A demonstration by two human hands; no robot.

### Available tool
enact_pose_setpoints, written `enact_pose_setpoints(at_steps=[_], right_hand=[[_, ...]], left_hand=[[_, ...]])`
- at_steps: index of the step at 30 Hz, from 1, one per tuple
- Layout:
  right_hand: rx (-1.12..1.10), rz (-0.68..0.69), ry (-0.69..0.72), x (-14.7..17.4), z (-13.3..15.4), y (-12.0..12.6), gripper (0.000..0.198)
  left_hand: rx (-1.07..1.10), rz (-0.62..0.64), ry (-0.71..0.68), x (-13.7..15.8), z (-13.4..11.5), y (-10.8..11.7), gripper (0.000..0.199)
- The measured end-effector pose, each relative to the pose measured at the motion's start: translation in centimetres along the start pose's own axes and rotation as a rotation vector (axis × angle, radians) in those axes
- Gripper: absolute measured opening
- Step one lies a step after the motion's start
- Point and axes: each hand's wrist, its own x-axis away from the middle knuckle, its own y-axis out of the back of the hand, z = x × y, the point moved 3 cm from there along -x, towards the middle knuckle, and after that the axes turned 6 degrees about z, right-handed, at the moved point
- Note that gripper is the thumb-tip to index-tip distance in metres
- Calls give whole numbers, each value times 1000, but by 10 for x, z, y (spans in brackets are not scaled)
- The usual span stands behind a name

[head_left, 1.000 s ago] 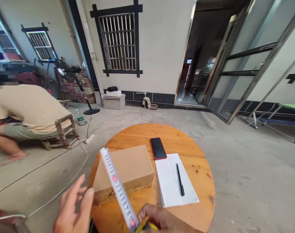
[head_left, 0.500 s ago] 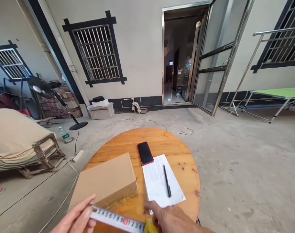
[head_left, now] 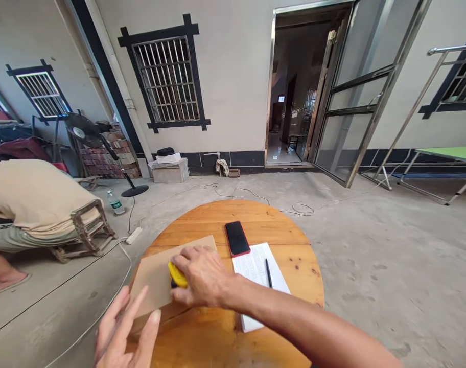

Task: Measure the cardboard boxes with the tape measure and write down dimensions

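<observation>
My right hand point(head_left: 202, 276) is wrapped round a yellow and black tape measure point(head_left: 178, 276), over the top of a brown cardboard box point(head_left: 152, 276). No blade shows out of the tape measure. At the box's near left corner my left hand point(head_left: 125, 332) is raised with its fingers spread, holding nothing. The box lies on a round wooden table point(head_left: 290, 237). Beside it are sheets of printed paper point(head_left: 252, 266) with a black pen point(head_left: 269, 273) on top, partly hidden by my right forearm. A phone point(head_left: 237, 238) with a red edge touches the paper's far end.
Left of the table a person point(head_left: 37, 191) sits on a worn wooden chair point(head_left: 91, 230). A standing fan point(head_left: 120, 163), a water bottle point(head_left: 115, 202) and a power strip point(head_left: 134, 235) with cables are on the floor. Ahead, a glass door point(head_left: 351, 102) stands open.
The tape's blade, earlier drawn out between my hands, is back in its case. My right hand carried the tape measure left over the box. My left hand let go of the blade and spread.
</observation>
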Motion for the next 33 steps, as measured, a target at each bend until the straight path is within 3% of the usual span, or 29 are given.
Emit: enact_pose_setpoints(at_steps=[4,7,9,12,15,19,23,26,29,31,33], right_hand=[[50,54,14,-37,-2,-22,51],[-44,-22,40,-32,-6,-16,58],[-80,-91,7,-11,-20,-1,51],[-54,-15,-198,35,-64,19,23],[17,66,-300,90,-108,26,24],[142,227,-328,149,-132,3,24],[203,349,-212,171,-128,-31,29],[206,375,-139,171,-127,-44,21],[193,365,-147,167,-128,-41,19],[181,330,-231,164,-129,-32,18],[166,259,-382,164,-132,-19,20]], left_hand=[[-167,-98,-205,-3,25,-16,52],[-257,-91,-243,-1,35,-30,54],[-271,-77,-244,1,36,-33,53],[-267,-61,-236,1,34,-33,48],[-279,-24,-228,-6,37,-32,45],[-292,-5,-265,-24,49,-34,46],[-220,44,-284,-42,56,-36,48],[-110,22,-176,-38,47,-33,66],[-13,-185,-91,-10,29,-25,76],[1,-238,-152,14,11,-27,78],[-3,-164,-275,34,-9,-35,79]])
